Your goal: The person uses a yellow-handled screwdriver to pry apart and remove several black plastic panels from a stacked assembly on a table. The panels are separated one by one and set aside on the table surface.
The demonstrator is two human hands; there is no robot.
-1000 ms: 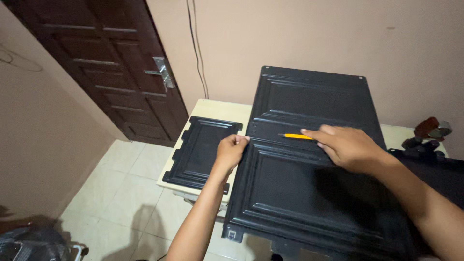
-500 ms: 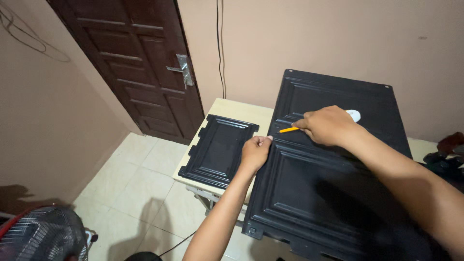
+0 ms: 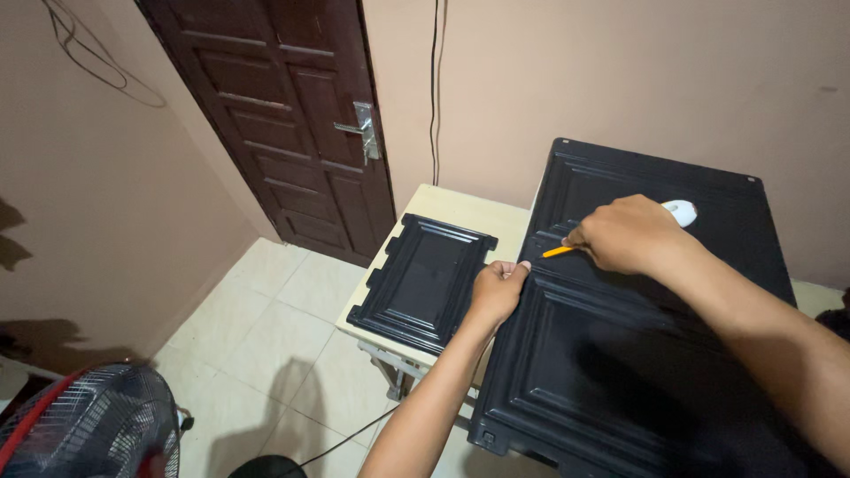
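While two black panels — large panel (image 3: 620,354), small panel (image 3: 429,279) — lie on one table (image 3: 456,208), the left hand (image 3: 498,290) grips the large panel's edge and the right hand (image 3: 624,235) pinches one orange tool (image 3: 558,251).

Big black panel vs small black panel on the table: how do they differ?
The large black panel is far bigger than the small black panel and overhangs the cream table; the small one lies wholly on it. The left hand and right hand rest on the large one; the small one is untouched. Both are black, ribbed and rectangular.
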